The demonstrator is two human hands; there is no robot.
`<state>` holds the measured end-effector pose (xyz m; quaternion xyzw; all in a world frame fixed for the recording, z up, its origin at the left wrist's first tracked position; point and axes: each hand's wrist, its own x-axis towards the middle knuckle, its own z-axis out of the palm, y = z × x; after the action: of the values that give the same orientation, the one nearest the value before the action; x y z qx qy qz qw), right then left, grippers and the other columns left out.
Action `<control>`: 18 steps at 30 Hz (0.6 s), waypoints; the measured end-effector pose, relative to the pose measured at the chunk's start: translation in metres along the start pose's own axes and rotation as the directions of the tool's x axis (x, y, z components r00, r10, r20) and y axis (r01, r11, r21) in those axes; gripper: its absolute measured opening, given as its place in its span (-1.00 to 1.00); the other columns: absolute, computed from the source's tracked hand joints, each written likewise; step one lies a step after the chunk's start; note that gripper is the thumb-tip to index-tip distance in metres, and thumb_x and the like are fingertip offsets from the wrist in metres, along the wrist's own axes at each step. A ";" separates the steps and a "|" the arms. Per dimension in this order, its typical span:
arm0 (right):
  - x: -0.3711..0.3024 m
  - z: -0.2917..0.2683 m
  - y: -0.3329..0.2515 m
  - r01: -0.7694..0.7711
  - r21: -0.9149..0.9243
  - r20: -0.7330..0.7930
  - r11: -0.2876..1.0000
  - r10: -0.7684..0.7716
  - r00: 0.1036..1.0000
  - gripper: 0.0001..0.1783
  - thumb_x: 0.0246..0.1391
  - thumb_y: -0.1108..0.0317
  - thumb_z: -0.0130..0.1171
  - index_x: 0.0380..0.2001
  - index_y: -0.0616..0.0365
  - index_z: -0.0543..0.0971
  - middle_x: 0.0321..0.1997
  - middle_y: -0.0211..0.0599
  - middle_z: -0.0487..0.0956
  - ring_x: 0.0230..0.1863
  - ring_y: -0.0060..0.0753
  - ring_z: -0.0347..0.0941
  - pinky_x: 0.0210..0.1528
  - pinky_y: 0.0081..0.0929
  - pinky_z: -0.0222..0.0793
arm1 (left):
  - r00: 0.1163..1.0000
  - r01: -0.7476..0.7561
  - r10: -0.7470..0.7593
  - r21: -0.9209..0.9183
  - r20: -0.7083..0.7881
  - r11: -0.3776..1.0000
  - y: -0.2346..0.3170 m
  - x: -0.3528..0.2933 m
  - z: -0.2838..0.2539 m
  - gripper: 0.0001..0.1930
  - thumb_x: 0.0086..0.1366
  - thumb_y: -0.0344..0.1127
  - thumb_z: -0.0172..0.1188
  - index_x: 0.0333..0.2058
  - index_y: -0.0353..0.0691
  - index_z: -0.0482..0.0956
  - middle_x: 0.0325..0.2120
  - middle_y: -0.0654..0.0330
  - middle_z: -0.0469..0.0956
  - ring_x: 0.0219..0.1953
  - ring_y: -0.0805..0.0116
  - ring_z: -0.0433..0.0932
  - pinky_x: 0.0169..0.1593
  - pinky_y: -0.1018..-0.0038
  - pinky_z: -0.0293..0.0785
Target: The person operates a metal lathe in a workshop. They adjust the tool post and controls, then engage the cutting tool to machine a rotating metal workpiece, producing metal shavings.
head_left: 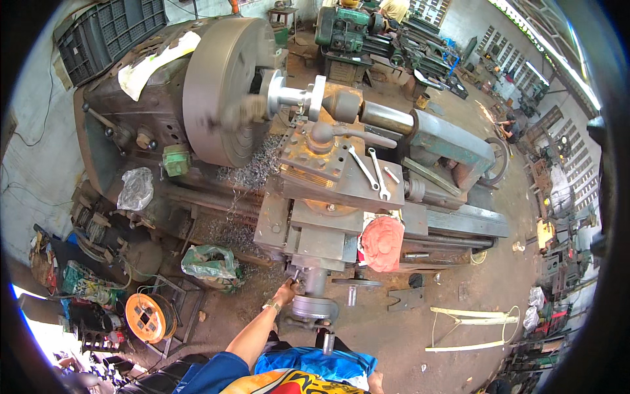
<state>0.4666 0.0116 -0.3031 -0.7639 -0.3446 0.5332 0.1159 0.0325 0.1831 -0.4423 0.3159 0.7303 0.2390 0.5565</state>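
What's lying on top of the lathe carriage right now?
Two wrenches lie crossed on the carriage, with a red rag draped over its front edge. Whatever the rag covers is hidden. The left hand grips a handle below.

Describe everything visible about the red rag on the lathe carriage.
The red rag is a crumpled, faded pinkish-red cloth, bunched into a rounded heap with visible folds. It lies on the front right part of the lathe carriage, draping over its front edge, below the two wrenches lying on the carriage's flat top. It looks like soft woven fabric, somewhat soiled. No hand touches it; the person's left hand is at a small handle lower left of it, apart from the rag.
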 end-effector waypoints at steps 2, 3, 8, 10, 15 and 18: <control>-0.014 0.009 0.011 -0.017 0.035 -0.056 0.999 0.019 0.998 -0.83 0.01 0.40 0.25 -0.31 0.25 0.64 -0.41 -0.29 0.60 -0.38 -0.51 0.48 -0.35 -0.44 0.38 | 0.993 0.087 -0.066 -0.230 0.096 0.969 0.004 -0.005 -0.001 -0.57 0.38 -0.08 0.13 0.10 -0.18 0.39 -0.33 -0.02 0.66 -0.39 0.12 0.66 -0.37 0.25 0.56; -0.019 0.012 0.015 -0.021 0.051 -0.079 0.998 0.025 0.997 -0.84 0.02 0.40 0.24 -0.33 0.25 0.64 -0.42 -0.30 0.59 -0.40 -0.51 0.48 -0.37 -0.44 0.38 | 0.997 0.056 -0.048 -0.160 0.056 0.986 0.004 -0.007 -0.002 -0.51 0.36 -0.04 0.15 0.15 -0.16 0.38 -0.29 -0.02 0.66 -0.42 0.04 0.65 -0.31 0.23 0.58; -0.033 0.006 0.034 -0.039 0.116 -0.142 0.993 0.055 0.988 -0.87 0.04 0.40 0.19 -0.40 0.22 0.65 -0.50 -0.33 0.57 -0.49 -0.54 0.45 -0.47 -0.48 0.35 | 0.993 -0.112 0.110 0.055 0.039 0.992 -0.006 -0.029 -0.027 -0.50 0.36 -0.04 0.12 0.20 -0.10 0.39 -0.10 -0.04 0.64 -0.13 0.02 0.65 -0.07 0.23 0.55; -0.029 -0.003 0.045 -0.054 0.158 -0.143 0.986 0.077 0.987 -0.87 0.05 0.40 0.16 -0.43 0.21 0.65 -0.53 -0.35 0.56 -0.52 -0.56 0.45 -0.51 -0.49 0.34 | 0.983 -0.178 0.174 0.075 0.056 0.981 -0.013 -0.042 -0.043 -0.53 0.35 -0.06 0.12 0.17 -0.10 0.44 -0.05 -0.06 0.62 -0.02 0.02 0.62 0.02 0.23 0.52; 0.006 -0.013 0.075 -0.260 0.616 0.012 0.743 0.320 0.947 -0.80 0.03 0.44 0.00 -0.62 0.16 0.53 -0.67 -0.40 0.44 -0.70 -0.49 0.36 -0.71 -0.50 0.22 | 0.972 -0.221 0.206 0.134 0.117 0.966 -0.019 -0.076 -0.069 -0.61 0.33 -0.15 0.13 0.07 -0.16 0.56 -0.05 -0.07 0.62 0.04 0.00 0.60 0.10 0.23 0.49; 0.013 -0.007 0.071 -0.252 0.727 0.045 0.639 0.323 0.945 -0.79 0.08 0.38 -0.04 -0.55 0.16 0.53 -0.59 -0.32 0.54 -0.64 -0.41 0.45 -0.66 -0.43 0.36 | 0.946 -0.320 0.300 0.190 0.125 0.928 -0.003 -0.096 -0.072 -0.64 0.35 -0.18 0.11 0.05 -0.20 0.55 -0.12 -0.03 0.64 -0.03 0.07 0.61 0.06 0.24 0.50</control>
<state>0.5043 -0.0306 -0.3482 -0.7235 0.0252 0.6023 0.3364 -0.0205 0.1113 -0.3615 0.4945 0.6652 0.2311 0.5094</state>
